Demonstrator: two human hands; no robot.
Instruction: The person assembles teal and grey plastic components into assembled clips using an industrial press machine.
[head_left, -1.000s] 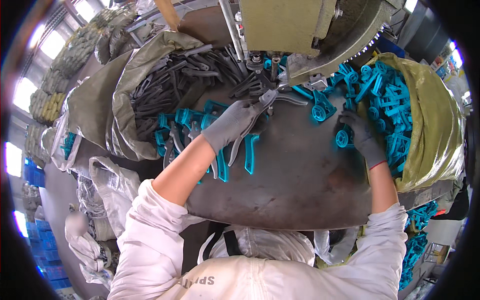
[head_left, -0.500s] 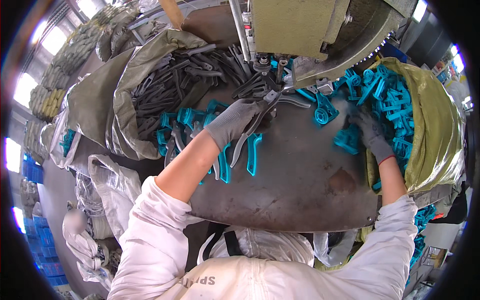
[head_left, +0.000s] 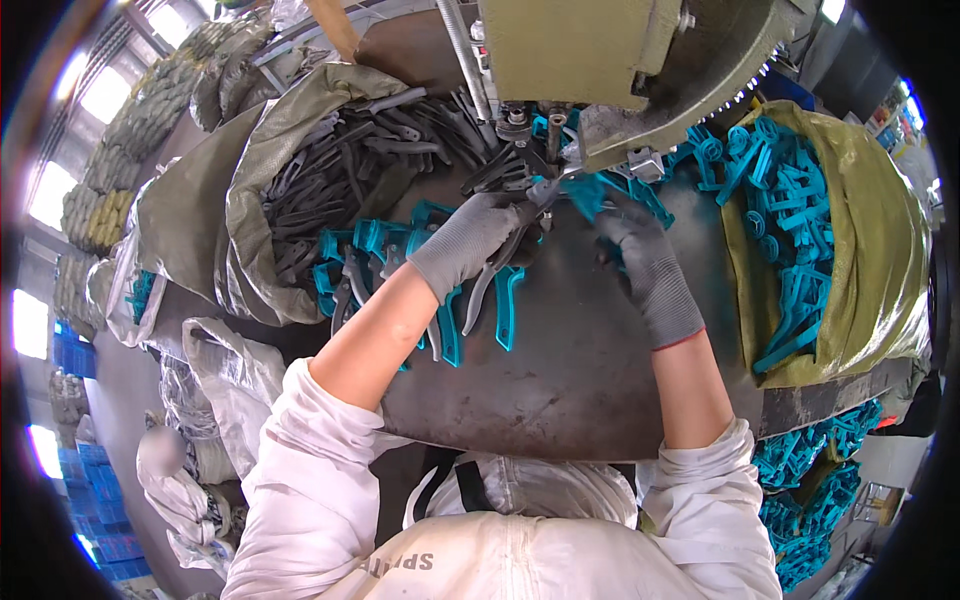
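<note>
My left hand [head_left: 470, 240], in a grey ribbed glove, is closed round a pair of pruning shears at the foot of the machine. One grey shear handle [head_left: 479, 298] hangs below the fingers. A teal handle [head_left: 508, 310] sticks out beside it. My right hand [head_left: 642, 255], gloved too, is closed on a teal plastic part [head_left: 588, 192], smeared by motion, close to the shears' upper end. Left of my left wrist lie several teal clamp-like parts [head_left: 372, 238] with grey handles, partly hidden by the forearm.
A green machine [head_left: 570, 50] with a toothed curved guard overhangs the dark metal table [head_left: 560, 400]. A sack [head_left: 255, 200] of grey handles lies at left, an olive sack [head_left: 880, 260] of teal parts at right. More teal parts [head_left: 810, 520] are below the table's right edge.
My right hand has moved left from the olive sack to the machine's foot, bringing a teal part. My left hand stays on the shears. The view has shifted slightly.
</note>
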